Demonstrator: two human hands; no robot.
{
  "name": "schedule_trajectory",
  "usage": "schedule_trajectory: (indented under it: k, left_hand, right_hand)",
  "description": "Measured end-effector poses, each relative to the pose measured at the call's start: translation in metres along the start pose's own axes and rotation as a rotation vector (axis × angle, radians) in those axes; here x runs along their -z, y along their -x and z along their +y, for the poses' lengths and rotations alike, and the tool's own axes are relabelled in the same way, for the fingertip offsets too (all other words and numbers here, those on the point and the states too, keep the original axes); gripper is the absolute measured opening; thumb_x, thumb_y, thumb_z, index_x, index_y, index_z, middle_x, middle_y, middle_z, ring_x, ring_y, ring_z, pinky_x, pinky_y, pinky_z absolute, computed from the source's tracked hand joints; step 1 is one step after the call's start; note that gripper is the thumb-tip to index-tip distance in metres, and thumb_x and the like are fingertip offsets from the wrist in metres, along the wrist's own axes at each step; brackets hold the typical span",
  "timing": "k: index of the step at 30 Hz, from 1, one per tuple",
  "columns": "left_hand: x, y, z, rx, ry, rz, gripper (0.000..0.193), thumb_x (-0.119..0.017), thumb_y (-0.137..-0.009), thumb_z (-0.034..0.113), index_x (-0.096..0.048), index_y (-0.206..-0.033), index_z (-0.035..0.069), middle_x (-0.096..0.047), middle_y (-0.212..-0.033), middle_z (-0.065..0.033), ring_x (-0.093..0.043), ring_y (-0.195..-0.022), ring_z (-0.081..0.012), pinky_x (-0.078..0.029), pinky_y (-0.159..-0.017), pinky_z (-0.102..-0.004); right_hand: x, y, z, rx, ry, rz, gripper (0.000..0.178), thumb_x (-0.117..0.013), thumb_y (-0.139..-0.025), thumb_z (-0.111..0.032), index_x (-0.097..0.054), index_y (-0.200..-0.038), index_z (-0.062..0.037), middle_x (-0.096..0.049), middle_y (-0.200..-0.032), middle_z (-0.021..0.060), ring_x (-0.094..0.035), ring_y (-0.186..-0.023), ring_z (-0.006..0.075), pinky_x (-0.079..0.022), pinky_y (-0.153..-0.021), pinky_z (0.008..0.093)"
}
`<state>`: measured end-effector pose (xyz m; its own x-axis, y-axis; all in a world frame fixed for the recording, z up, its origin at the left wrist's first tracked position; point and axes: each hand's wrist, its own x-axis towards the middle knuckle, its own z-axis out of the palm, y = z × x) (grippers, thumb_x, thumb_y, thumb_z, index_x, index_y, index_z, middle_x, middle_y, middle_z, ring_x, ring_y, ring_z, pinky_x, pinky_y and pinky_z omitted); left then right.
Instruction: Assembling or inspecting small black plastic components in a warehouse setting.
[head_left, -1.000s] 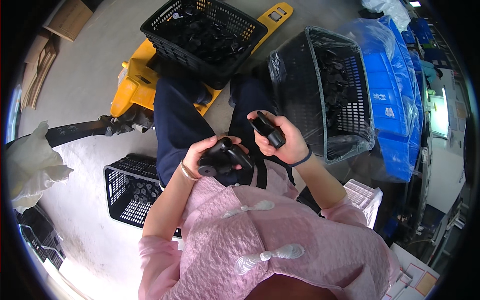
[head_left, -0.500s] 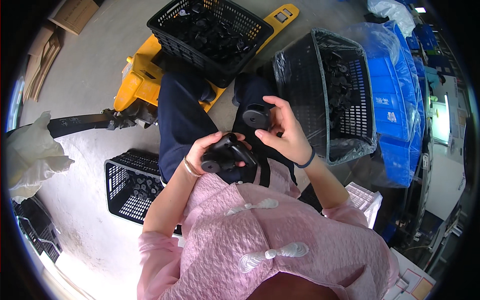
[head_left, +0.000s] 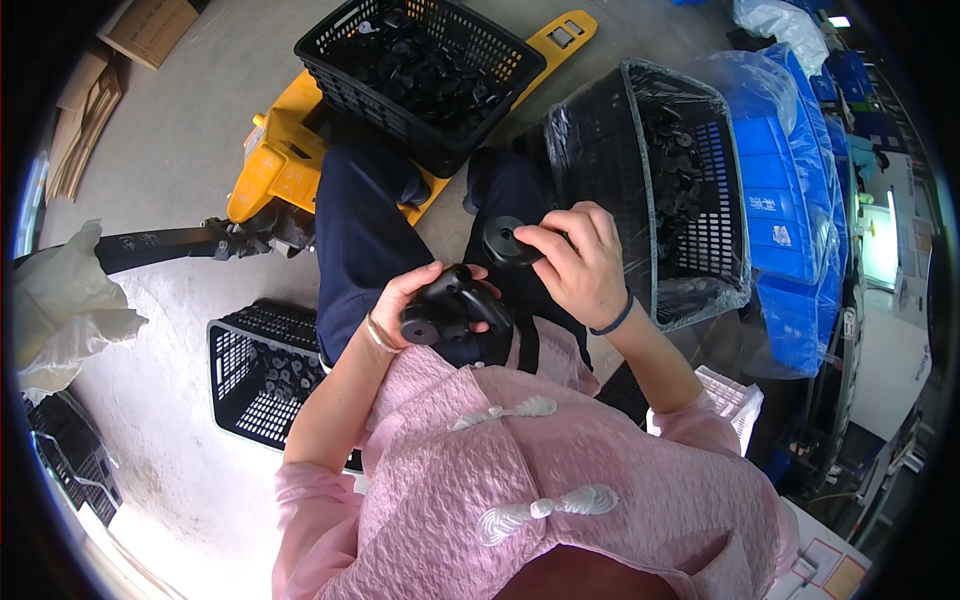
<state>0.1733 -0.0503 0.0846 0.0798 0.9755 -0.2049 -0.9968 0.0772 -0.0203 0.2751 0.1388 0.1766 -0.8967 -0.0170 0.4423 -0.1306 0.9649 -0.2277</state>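
My left hand (head_left: pixel 400 300) is closed around black curved plastic parts (head_left: pixel 455 305) above my lap; tube-like pieces and a round end show past the fingers. How many parts it holds I cannot tell. To the right and a little farther out, my right hand (head_left: pixel 578 258) pinches a round black disc-shaped part (head_left: pixel 506 240) with a small hole at its centre. Thumb and index fingertip press at the disc's right side, close to that hole; the other fingers are curled. The disc is apart from the parts in my left hand.
A black crate (head_left: pixel 415 125) full of black parts sits on a yellow pallet jack (head_left: pixel 285 160) ahead. Right of my knees stands a plastic-lined black crate (head_left: pixel 640 190) of similar parts, beside blue bins (head_left: pixel 785 210). Another black crate (head_left: pixel 225 370) with parts is at the left.
My right hand has shifted its grip on the disc: its spread fingers have curled in, and the fingertips now press near the hole. The disc has tilted slightly. My left hand has hardly moved.
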Motion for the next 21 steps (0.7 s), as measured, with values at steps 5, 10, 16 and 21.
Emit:
schedule_trajectory:
  k: [5, 10, 16, 21]
  left_hand:
    - [0.006, -0.001, 0.0, -0.018, 0.094, -0.011, 0.049, -0.046, -0.086, 0.038, -0.047, -0.116, -0.001, -0.045, -0.117, -0.0277, -0.048, -0.108, -0.0375, -0.041, -0.091, -0.0478]
    - [0.006, -0.006, -0.001, -0.048, 0.168, -0.038, 0.049, -0.043, -0.087, 0.042, -0.046, -0.118, 0.003, -0.046, -0.118, -0.0268, -0.047, -0.11, -0.0383, -0.04, -0.091, -0.05]
    - [0.002, -0.009, -0.001, -0.058, 0.16, 0.041, 0.05, -0.038, -0.09, 0.042, -0.042, -0.122, 0.004, -0.05, -0.117, -0.0207, -0.049, -0.108, -0.0362, -0.042, -0.087, -0.0532]
    - [-0.005, -0.006, -0.004, -0.061, 0.156, 0.104, 0.05, -0.04, -0.089, 0.044, -0.044, -0.123, 0.008, -0.053, -0.115, -0.0169, -0.052, -0.103, -0.0329, -0.042, -0.089, -0.0484]
  right_hand:
    - [0.01, 0.009, 0.015, -0.009, 0.051, 0.003, 0.04, -0.064, -0.059, -0.002, -0.059, -0.097, -0.0125, -0.048, -0.089, 0.0036, -0.047, -0.085, 0.0261, -0.039, -0.076, 0.0383]
    - [0.058, 0.02, 0.063, -0.43, 0.495, 0.047, 0.05, -0.066, -0.066, -0.007, -0.051, -0.113, -0.0107, -0.049, -0.102, 0.0115, -0.045, -0.094, 0.0298, -0.037, -0.082, 0.0399]
    - [0.028, 0.013, 0.003, -0.061, -0.212, -0.341, 0.052, -0.068, -0.066, -0.01, -0.052, -0.115, -0.011, -0.051, -0.103, 0.008, -0.053, -0.087, 0.0238, -0.044, -0.075, 0.0341]
    - [-0.011, 0.02, -0.014, -0.604, -0.827, -0.452, 0.049, -0.065, -0.076, -0.012, -0.043, -0.12, -0.0056, -0.055, -0.092, 0.0096, -0.057, -0.072, 0.0151, -0.046, -0.064, 0.0245]
